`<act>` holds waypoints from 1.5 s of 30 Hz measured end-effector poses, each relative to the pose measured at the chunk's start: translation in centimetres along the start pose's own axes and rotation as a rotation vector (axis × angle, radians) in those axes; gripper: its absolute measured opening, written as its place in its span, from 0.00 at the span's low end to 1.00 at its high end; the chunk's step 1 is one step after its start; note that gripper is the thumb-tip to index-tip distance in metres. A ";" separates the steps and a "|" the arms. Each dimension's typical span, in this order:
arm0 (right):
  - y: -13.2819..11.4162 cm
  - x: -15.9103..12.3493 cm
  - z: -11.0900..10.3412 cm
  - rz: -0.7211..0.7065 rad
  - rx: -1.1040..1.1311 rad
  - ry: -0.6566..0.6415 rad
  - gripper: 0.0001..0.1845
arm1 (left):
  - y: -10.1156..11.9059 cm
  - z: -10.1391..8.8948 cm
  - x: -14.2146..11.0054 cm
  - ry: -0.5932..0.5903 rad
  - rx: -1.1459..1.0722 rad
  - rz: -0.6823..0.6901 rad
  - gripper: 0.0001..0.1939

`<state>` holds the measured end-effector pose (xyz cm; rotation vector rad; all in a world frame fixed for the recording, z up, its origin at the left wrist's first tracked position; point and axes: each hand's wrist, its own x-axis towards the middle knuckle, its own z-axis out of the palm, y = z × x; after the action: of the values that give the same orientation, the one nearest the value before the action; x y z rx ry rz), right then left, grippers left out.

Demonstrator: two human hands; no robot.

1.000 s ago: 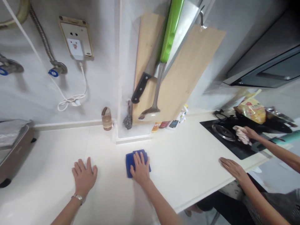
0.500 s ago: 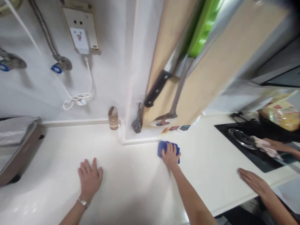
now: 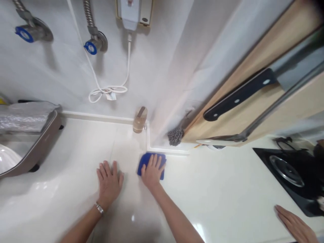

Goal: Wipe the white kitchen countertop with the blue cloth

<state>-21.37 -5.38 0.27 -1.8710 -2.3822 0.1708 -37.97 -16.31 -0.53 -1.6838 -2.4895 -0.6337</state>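
My right hand (image 3: 152, 172) lies over a folded blue cloth (image 3: 142, 165), pressing it to the white countertop (image 3: 215, 189) with its fingers slightly apart. The cloth sits just below the wall corner. To its left, my left hand (image 3: 109, 182) rests flat on the counter, fingers spread and nothing in it. A metal-banded watch or bracelet (image 3: 99, 208) is on that wrist. Beyond both hands, a small bottle of pale brown liquid (image 3: 140, 120) stands against the wall edge.
A brown-sided pan-like appliance (image 3: 43, 148) holds plastic-wrapped stuff at left. A knife (image 3: 240, 96), a ladle (image 3: 255, 125) and a steel scourer (image 3: 175, 136) hang at the wall. Another person's hand (image 3: 293, 222) rests near the black stove (image 3: 268, 158). A white cord (image 3: 128, 64) hangs above.
My right hand has slid the blue cloth left along the counter to the wall corner, closer to my left hand. The view has shifted, and the other person's cloth-holding hand has mostly left it.
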 end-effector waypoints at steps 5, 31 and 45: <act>-5.5 -1.3 0.3 -0.359 0.114 -0.097 0.41 | -0.6 -0.1 -0.2 0.010 -0.037 -0.001 0.34; -5.2 5.0 -0.3 -0.491 0.065 0.016 0.37 | -1.1 0.2 -0.2 0.079 0.058 0.009 0.30; 24.0 -8.5 -2.4 0.010 -0.081 0.131 0.34 | 0.0 0.1 0.6 0.007 -0.012 -0.013 0.30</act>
<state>4.03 -7.92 -1.23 -1.8666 -2.3256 -0.0467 -38.13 -15.74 -0.47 -1.6678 -2.4996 -0.6565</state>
